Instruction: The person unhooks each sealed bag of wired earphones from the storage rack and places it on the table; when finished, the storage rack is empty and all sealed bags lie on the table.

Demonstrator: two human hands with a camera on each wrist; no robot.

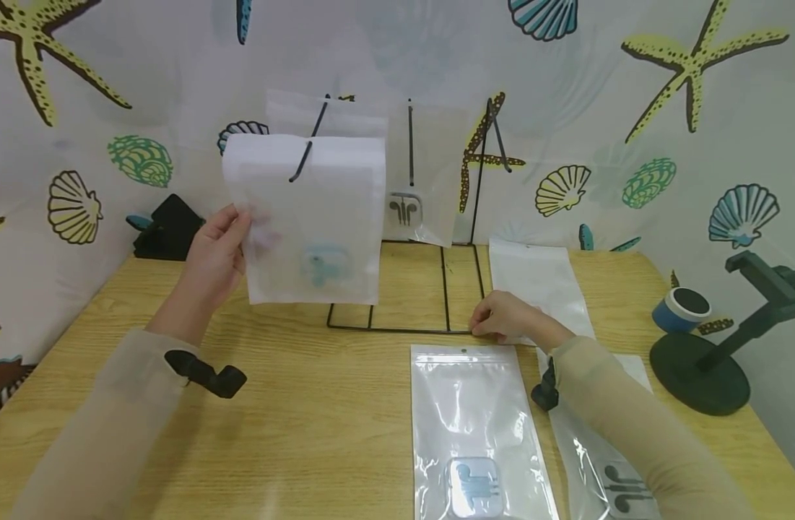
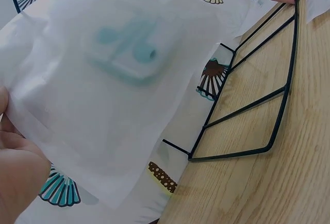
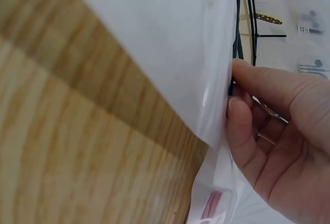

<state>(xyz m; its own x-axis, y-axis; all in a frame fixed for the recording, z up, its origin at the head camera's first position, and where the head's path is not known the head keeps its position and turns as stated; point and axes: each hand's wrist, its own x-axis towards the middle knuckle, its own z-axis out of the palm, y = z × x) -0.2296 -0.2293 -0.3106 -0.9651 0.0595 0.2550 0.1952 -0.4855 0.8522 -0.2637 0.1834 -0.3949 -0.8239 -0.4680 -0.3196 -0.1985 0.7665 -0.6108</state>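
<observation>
In the head view my left hand (image 1: 216,249) pinches the left edge of a white translucent bag (image 1: 313,217) that hangs on a black hook of a wire rack (image 1: 410,331). Through the bag in the left wrist view (image 2: 124,95) shows a blurred teal earphone case. My right hand (image 1: 510,316) pinches the rack's front right corner; in the right wrist view the thumb and index finger of the hand (image 3: 283,126) close on the black wire. Another bag with an earphone case (image 1: 406,209) hangs on the middle hook. The right hook (image 1: 499,137) bears no bag.
A bag with a blue earphone case (image 1: 481,404) lies in front of the rack. More bags (image 1: 540,278) lie at the right, one under my right forearm. A black stand (image 1: 699,373) and a small round container (image 1: 679,310) stand far right. A black object (image 1: 170,230) sits back left.
</observation>
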